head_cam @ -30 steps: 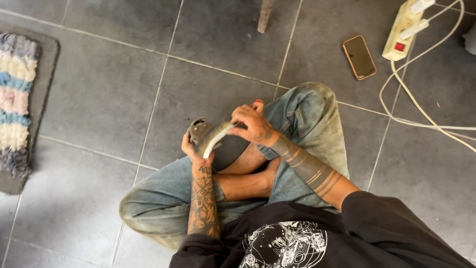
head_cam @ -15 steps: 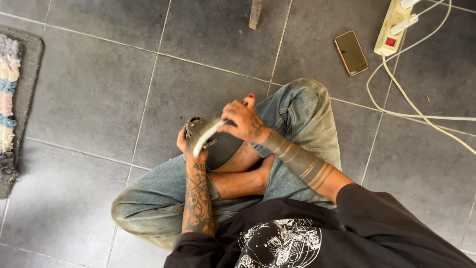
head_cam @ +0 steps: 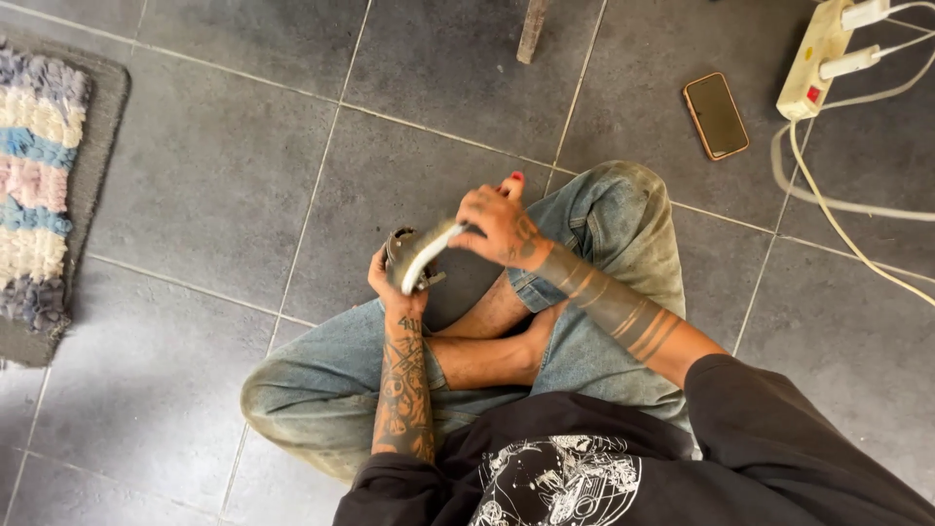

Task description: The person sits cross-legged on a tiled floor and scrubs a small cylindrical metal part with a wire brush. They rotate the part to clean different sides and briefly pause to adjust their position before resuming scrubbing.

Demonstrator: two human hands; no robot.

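The left hand (head_cam: 392, 282) wraps its fingers tight around a small, round, dark grey metal piece (head_cam: 401, 255), held above the crossed legs. The right hand (head_cam: 499, 226) pinches a long white curved strip (head_cam: 429, 258), slanting down-left across the piece.

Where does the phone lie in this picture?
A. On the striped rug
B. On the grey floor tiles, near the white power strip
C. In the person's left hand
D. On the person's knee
B: the phone lies flat on the floor tiles, left of the power strip.
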